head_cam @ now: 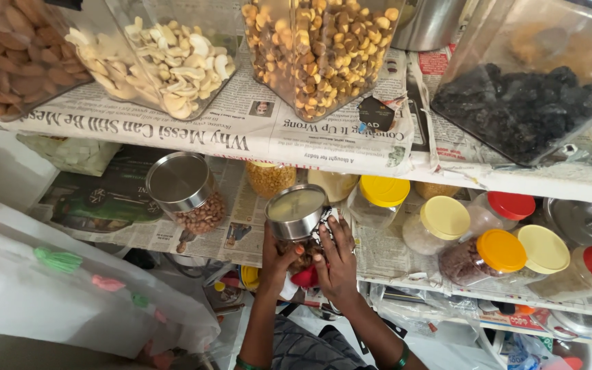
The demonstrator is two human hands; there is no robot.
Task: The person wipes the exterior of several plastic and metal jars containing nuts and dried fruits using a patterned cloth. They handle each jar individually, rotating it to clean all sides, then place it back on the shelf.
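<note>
Standing at the shelves, the person holds a glass jar with a steel lid (297, 214) up in front of the middle shelf (193, 236), both hands wrapped round its lower part. The left hand (279, 259) has its fingers curled closed against the jar's left side, and the right hand (337, 264) spreads its fingers (328, 236) up the right side, pressing on the glass. Something red (304, 277) shows between the two palms under the jar; I cannot tell what it is. Just to the left, on the newspaper lining the shelf, stands a second steel-lidded jar of brown nuts (186, 192). To the right sit jars with yellow lids (445, 218), an orange-lidded jar (501, 250) and red-lidded ones (511, 205). On the upper shelf above are clear bins of cashews (166, 62), roasted chickpeas (320, 55), almonds (8, 58) and dark dried fruit (522, 103).
</note>
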